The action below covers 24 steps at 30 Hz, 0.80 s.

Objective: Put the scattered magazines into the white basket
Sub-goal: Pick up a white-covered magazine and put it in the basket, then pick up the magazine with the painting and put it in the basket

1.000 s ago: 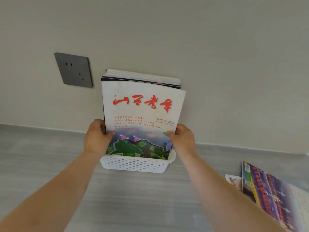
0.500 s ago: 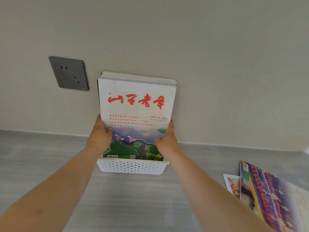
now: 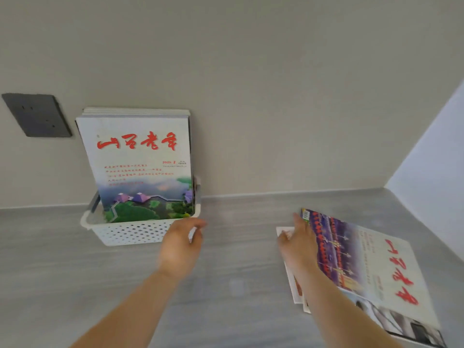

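White basket is set on the desk, its back edge against the wall.

- Upright magazines are stood in the basket and leaned on the wall. Their tops are well above the rim, and a gap shows at the basket's left end.
- Grey socket plate is seen on the wall, up and left of the basket.
- A bare strip of desk lies right of the basket. Past it, loose magazines are stacked flat and askew.
- Left hand is held at the basket's right front corner, fingers loosely curled. Blur hides whether the rim is gripped.
- Right hand is stretched out well right of the basket. Its fingers are straight and laid at the top loose magazine's left edge, enclosing nothing.
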Available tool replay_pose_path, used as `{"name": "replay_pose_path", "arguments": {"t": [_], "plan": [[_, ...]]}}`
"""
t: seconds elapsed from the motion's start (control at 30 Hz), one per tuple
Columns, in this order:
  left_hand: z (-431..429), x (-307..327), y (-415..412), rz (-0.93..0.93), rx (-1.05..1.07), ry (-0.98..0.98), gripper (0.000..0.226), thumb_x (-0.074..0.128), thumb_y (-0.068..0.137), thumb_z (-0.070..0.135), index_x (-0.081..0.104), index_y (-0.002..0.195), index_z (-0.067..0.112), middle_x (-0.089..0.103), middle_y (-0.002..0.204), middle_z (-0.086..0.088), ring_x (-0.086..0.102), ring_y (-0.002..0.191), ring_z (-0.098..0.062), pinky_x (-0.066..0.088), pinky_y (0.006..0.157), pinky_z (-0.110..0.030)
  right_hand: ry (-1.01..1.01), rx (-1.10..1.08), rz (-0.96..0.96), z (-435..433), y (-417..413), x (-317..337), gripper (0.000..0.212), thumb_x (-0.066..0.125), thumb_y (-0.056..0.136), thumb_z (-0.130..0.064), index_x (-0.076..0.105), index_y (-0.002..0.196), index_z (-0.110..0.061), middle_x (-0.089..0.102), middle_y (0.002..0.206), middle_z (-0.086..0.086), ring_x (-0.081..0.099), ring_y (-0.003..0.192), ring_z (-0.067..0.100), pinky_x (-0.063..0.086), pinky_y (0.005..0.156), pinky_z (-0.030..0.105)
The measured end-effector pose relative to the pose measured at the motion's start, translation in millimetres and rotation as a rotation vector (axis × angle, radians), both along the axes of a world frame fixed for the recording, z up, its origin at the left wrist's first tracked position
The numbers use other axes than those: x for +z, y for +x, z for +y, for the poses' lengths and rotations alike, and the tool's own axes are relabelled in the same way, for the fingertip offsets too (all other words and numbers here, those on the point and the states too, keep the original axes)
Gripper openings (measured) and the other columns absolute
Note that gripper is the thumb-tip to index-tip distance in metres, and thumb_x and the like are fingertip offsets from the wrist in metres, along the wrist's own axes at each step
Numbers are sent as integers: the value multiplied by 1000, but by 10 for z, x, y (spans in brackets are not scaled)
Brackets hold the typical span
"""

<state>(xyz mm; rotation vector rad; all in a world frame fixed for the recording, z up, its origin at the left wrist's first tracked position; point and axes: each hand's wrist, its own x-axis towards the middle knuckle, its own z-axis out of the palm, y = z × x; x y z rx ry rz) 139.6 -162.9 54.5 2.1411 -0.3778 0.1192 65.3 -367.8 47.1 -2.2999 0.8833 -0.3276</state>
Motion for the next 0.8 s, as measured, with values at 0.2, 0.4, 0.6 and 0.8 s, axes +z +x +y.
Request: {"name": "replay_pose_path", "arguments": {"t": [0.2,0.4,0.6,0.8], "plan": [[-963,-356,-580,220,-304,266,29,50,86,15,58,115,17,56,127,-3,51,116,-16,31,89,-12,-104,-201,245,-970,-1014,-332,56,42,89,-31,20,139,-15,23,150,11,18,139,29,14,114,43],[-1673,-450,-928,117,-492,652,54,49,86,33,30,136,28,28,149,4,29,134,-16,26,108,-27,-117,-141,456,-1724,-1546,-550,59,33,91,-42,11,141,-20,6,155,4,5,142,25,7,115,42],[-2211,-556,-1081,4,-638,869,77,53,81,45,9,142,28,3,155,4,5,142,-18,6,116,-35,-237,-18,425,-1813,-1678,-812,63,19,92,-49,-2,143,-20,-6,155,7,-5,142,24,0,116,41],[-2498,-610,-1050,-203,-758,1207,66,32,88,51,10,142,20,11,155,-1,10,142,-22,22,112,-41,-248,69,378,-1985,-1687,-901,65,17,91,-52,-5,142,-19,-9,155,8,-9,142,25,-3,116,41]]}}
